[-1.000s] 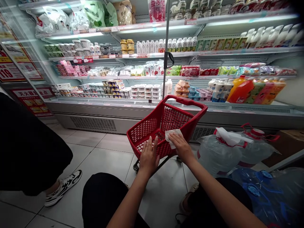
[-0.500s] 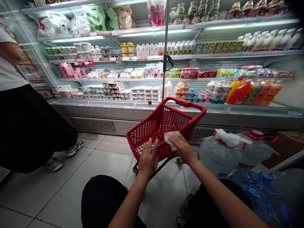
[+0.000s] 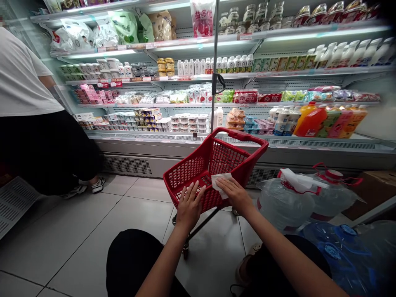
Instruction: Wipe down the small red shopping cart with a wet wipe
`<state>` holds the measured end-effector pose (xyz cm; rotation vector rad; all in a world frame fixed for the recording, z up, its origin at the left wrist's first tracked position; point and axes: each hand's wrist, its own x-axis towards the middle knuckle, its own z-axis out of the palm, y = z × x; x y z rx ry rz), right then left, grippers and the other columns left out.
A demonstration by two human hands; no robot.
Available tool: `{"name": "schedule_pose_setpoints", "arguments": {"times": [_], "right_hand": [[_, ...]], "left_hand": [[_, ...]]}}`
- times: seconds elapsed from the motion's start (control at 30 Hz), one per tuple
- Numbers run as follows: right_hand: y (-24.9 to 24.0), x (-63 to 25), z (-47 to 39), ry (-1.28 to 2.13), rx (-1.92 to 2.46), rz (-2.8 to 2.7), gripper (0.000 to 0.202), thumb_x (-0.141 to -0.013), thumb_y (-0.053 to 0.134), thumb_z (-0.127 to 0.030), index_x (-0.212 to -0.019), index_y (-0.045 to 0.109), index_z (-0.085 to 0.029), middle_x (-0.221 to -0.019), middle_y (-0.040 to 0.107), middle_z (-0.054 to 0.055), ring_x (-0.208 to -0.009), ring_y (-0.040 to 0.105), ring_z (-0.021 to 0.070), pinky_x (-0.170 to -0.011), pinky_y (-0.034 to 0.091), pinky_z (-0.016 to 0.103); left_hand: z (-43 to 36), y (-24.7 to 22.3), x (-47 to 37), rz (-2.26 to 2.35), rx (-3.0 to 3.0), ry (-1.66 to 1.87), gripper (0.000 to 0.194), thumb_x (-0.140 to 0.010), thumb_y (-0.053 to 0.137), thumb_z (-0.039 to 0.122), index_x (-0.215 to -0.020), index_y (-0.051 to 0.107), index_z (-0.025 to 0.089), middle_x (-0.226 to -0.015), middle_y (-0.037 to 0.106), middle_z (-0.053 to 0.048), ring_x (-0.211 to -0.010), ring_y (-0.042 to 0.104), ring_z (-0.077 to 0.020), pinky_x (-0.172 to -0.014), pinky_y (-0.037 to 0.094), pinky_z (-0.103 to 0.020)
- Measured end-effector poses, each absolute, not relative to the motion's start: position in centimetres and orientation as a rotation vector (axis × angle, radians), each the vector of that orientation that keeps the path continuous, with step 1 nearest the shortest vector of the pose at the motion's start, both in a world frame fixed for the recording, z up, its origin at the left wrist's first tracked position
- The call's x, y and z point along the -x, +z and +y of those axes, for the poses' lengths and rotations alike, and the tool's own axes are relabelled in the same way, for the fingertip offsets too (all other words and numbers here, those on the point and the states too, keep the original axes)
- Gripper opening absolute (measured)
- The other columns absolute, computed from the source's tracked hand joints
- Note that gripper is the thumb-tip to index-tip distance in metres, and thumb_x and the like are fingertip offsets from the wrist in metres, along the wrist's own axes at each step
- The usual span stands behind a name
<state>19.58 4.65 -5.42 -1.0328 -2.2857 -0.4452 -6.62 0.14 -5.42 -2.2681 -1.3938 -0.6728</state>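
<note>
A red plastic shopping cart (image 3: 185, 170) with lattice walls stands in front of me, its handle toward the fridge. My left hand (image 3: 189, 206) lies against the cart's near side with the fingers stretched and spread, holding nothing. To its right, my right hand (image 3: 234, 194) presses a white wipe (image 3: 220, 184) flat against the near rim and wall of the cart. The thumb and part of the palm of that hand are hidden from view.
An open dairy fridge (image 3: 139, 148) runs behind the cart. Large water bottles (image 3: 287, 202) with red handles and blue water jugs (image 3: 337, 247) stand on the right. At the left, a person (image 3: 27, 82) in a white top stands near a grey slatted crate (image 3: 18, 204).
My right hand and the wipe have shifted slightly left along the rim. My left hand's fingers have spread more. The person at the left has moved closer to the fridge.
</note>
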Motion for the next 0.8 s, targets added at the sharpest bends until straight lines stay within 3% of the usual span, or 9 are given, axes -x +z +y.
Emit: {"name": "schedule_pose_setpoints", "arguments": {"times": [0.13, 0.23, 0.4, 0.57, 0.8], "right_hand": [[-4.7, -21.6, 6.0, -0.432, 1.118, -2.198, 0.075, -0.083, 0.040, 0.001, -0.154, 0.050, -0.022, -0.155, 0.056, 0.006, -0.145, 0.051, 0.0202, -0.126, 0.036, 0.049], [-4.9, -20.8, 6.0, -0.407, 1.115, -2.171, 0.070, -0.083, 0.041, 0.001, -0.149, 0.056, -0.018, -0.151, 0.060, 0.008, -0.143, 0.053, 0.0206, -0.125, 0.038, 0.047], [-5.2, -17.5, 4.9, -0.380, 1.030, -2.247, 0.065, -0.083, 0.045, 0.000, -0.144, 0.060, -0.016, -0.147, 0.063, 0.009, -0.140, 0.056, 0.0209, -0.126, 0.037, 0.045], [-4.3, -18.8, 5.3, -0.377, 0.964, -2.331, 0.066, -0.084, 0.045, -0.001, -0.147, 0.057, -0.018, -0.148, 0.063, 0.008, -0.140, 0.055, 0.0198, -0.129, 0.031, 0.049], [-2.5, -23.2, 7.2, -0.405, 1.124, -2.213, 0.063, -0.084, 0.041, -0.001, -0.141, 0.062, -0.016, -0.147, 0.063, 0.010, -0.140, 0.055, 0.0197, -0.133, 0.020, 0.041]], "left_hand": [[0.0, -5.3, 6.8, -1.395, 2.248, -0.681, 0.072, -0.093, 0.057, 0.018, -0.161, 0.038, 0.031, -0.171, 0.030, -0.003, -0.158, 0.029, -0.0266, -0.130, 0.021, -0.054], [0.2, -5.5, 4.9, -1.389, 2.223, -0.720, 0.069, -0.095, 0.057, 0.024, -0.161, 0.038, 0.021, -0.172, 0.028, -0.008, -0.160, 0.023, -0.0286, -0.132, 0.018, -0.053], [0.7, -6.2, 0.2, -1.446, 2.229, -0.775, 0.086, -0.096, 0.055, 0.035, -0.166, 0.013, 0.005, -0.170, 0.027, -0.020, -0.159, 0.025, -0.0311, -0.128, 0.026, -0.050], [0.6, -6.6, 0.5, -1.371, 2.308, -0.714, 0.087, -0.093, 0.052, 0.021, -0.168, 0.007, 0.011, -0.171, 0.030, -0.014, -0.153, 0.038, -0.0272, -0.127, 0.029, -0.045], [0.3, -5.9, 2.9, -1.294, 2.389, -0.750, 0.086, -0.094, 0.053, 0.024, -0.168, 0.010, 0.015, -0.170, 0.032, -0.009, -0.152, 0.038, -0.0262, -0.127, 0.029, -0.044]]}}
